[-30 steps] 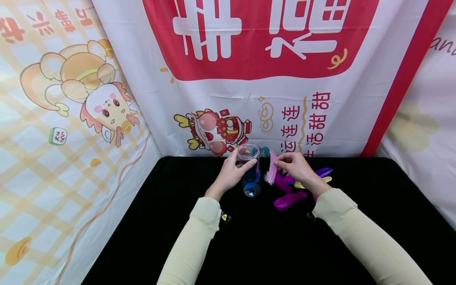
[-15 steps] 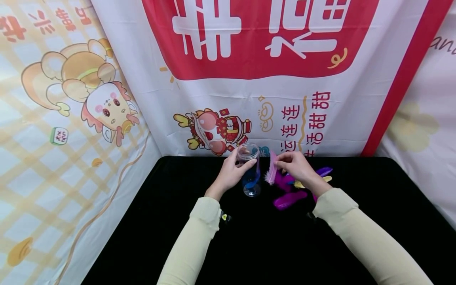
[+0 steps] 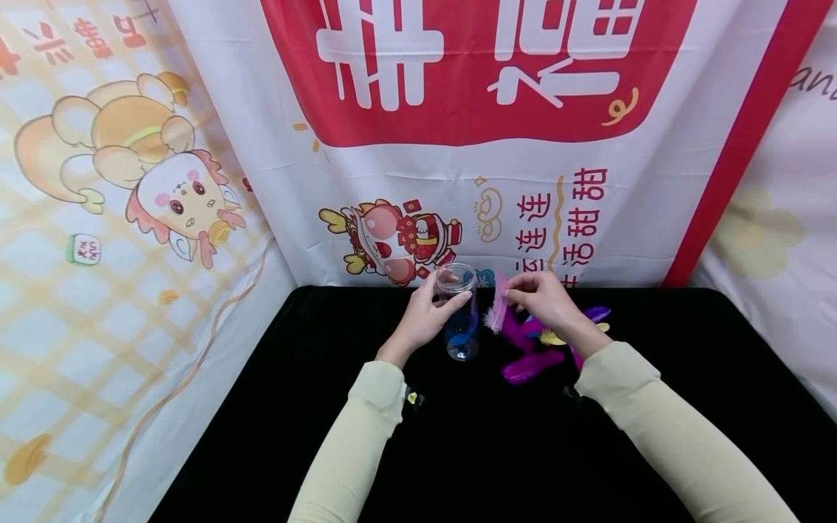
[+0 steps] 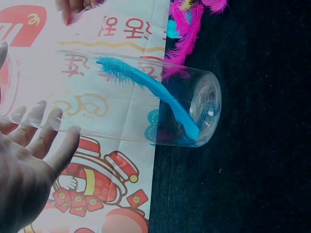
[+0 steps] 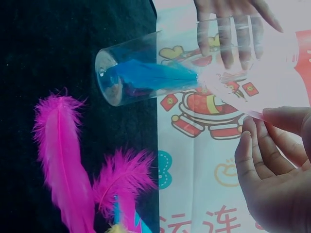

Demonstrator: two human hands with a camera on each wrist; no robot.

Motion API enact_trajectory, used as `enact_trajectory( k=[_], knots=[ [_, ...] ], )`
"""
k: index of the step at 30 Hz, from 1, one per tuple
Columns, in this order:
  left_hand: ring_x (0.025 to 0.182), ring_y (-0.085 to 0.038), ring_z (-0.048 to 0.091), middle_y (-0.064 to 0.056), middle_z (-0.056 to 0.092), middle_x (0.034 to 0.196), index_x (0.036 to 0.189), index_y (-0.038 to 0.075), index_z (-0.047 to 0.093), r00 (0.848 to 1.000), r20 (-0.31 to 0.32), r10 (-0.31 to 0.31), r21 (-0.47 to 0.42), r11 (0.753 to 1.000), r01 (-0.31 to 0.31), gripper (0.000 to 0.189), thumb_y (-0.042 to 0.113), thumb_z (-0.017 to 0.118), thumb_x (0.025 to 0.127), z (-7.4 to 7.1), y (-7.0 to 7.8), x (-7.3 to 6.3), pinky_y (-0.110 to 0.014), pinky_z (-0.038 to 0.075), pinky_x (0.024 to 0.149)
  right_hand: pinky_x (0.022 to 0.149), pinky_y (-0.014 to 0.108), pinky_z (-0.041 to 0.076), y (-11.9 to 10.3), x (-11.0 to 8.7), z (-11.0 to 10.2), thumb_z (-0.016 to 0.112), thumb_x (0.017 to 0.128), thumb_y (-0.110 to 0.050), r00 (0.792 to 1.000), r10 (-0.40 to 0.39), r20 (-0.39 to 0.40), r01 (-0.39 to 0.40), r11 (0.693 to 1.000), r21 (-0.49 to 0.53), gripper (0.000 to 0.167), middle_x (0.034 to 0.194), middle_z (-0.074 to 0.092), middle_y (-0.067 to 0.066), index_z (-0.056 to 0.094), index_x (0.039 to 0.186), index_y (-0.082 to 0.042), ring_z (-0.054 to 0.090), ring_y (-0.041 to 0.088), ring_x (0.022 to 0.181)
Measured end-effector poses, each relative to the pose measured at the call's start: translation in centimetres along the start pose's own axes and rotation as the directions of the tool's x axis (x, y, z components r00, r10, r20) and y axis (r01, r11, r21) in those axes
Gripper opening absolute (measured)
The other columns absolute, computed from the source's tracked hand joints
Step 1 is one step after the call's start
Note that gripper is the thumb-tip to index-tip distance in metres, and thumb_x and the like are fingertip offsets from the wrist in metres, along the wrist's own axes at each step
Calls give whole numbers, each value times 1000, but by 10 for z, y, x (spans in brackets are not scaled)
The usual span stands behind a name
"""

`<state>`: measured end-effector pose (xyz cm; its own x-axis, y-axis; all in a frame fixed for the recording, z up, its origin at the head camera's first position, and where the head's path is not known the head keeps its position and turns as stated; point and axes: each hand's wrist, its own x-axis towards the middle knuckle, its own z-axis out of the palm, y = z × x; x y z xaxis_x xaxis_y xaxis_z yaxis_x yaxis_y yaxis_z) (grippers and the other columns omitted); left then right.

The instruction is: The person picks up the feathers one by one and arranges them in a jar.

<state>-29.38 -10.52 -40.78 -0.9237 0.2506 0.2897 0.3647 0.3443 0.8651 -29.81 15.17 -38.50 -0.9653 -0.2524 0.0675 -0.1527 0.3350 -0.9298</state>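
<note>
My left hand (image 3: 421, 319) holds a clear, open-topped plastic jar (image 3: 462, 347) upright, fingers and thumb around its upper part. Inside the jar a blue feather (image 4: 160, 92) leans against the wall, its end at the bottom. To the right of the jar, my right hand (image 3: 546, 299) pinches a light pink feather (image 3: 498, 309) between thumb and fingertips, its fluffy end hanging down. In the right wrist view this feather looks washed out by light and overlaps the jar's edge. Beneath the right hand lie bright magenta feathers (image 5: 60, 150) on the black table.
More feathers lie under and beyond the right forearm, among them a yellow feather (image 3: 552, 338) and a purple feather (image 3: 597, 314). A printed cloth (image 3: 392, 167) hangs right behind the black table (image 3: 458, 450), and another cloth (image 3: 163, 290) hangs at the left.
My right hand has risen slightly and turned a little with the pink feather, which now sits a bit higher. The left hand and jar stay in place.
</note>
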Motion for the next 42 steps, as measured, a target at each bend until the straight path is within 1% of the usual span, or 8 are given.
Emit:
enact_trajectory(
  k=[7,12,19,23,28,32,35,42],
  knots=[
    [128,-20,58,-4,59,139,150,15,45,1000,-1,2,5,1000,-2,65,47,68,98,0,-1,1,-40,52,103,73,29,58,-5,0,-2,68,100,-13,1000,-10,-4,10,999,34,23,103,72,16,70,114,5,67,15,85],
    [127,-21,58,-5,59,138,150,14,45,1000,-3,4,10,1000,-4,66,47,68,98,1,0,1,-41,52,103,73,30,58,-9,-1,-3,68,100,-14,1000,-18,-7,19,1000,19,24,105,73,18,70,114,4,68,16,86],
    [129,-20,57,-5,57,142,151,14,44,1000,-2,-11,9,1000,11,68,48,68,98,1,0,0,-41,52,103,76,31,58,-16,-1,-6,69,100,-19,1000,18,-7,-18,1000,6,25,107,72,16,70,115,1,67,18,90],
    [130,-18,56,-4,56,144,152,15,43,1000,2,-20,4,1000,20,68,49,67,98,1,0,0,-41,52,104,77,30,58,-19,-2,-7,70,100,-19,1000,14,-2,-14,1000,22,27,109,71,17,69,116,2,67,18,90],
    [129,-18,56,-4,56,143,153,12,42,1000,6,-18,-4,1000,18,71,48,68,98,0,1,1,-42,52,104,77,30,58,-22,-2,-8,70,99,-18,1000,4,-5,-4,999,42,27,111,71,19,69,116,3,68,19,92],
    [128,-20,57,-6,57,142,153,8,42,1000,4,-6,-5,1000,6,72,45,68,98,0,0,1,-41,52,103,77,29,58,-24,-3,-9,70,100,-20,1000,-8,-8,8,999,38,29,114,71,18,69,119,2,68,17,92],
    [127,-20,57,-6,57,141,153,8,42,1000,4,0,-2,1000,0,70,44,68,98,0,0,1,-41,52,103,77,28,58,-26,-4,-9,69,100,-21,1000,-20,-15,21,999,39,30,114,72,17,68,120,2,68,13,89],
    [127,-18,58,-4,59,138,152,11,43,1000,7,-4,-3,1000,4,68,44,69,98,0,0,2,-41,52,103,76,29,57,-36,-6,-11,71,99,-21,996,-62,-59,64,997,37,28,111,73,19,70,114,2,68,17,89]
  ],
)
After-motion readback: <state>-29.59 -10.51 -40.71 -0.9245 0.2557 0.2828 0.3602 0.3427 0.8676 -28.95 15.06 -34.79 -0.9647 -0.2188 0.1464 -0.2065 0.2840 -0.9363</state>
